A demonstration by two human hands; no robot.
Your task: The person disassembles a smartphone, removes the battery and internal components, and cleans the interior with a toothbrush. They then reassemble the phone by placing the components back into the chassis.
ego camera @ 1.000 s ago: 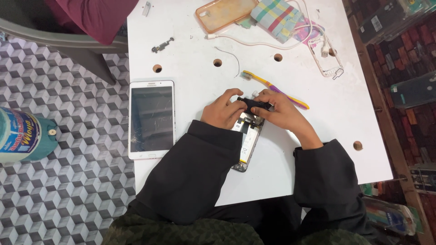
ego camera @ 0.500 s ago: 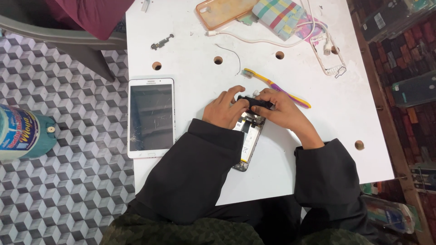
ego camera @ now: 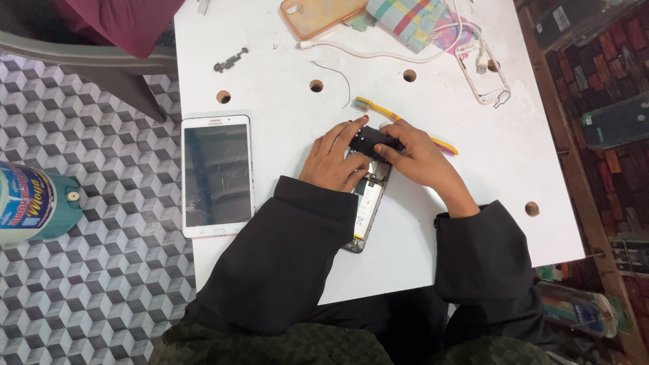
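Where hands point(ego camera: 375, 159) clamp an opened phone point(ego camera: 368, 203) | white holed table point(ego camera: 270, 61) | cube-patterned floor point(ego camera: 101, 284)

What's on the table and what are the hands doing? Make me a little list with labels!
left hand: rests on the opened phone
right hand: grips a small black part at the phone's top
behind hands: yellow toothbrush
left of phone: white tablet, screen cracked
far edge: orange phone case, checked cloth
surface: white table with round holes
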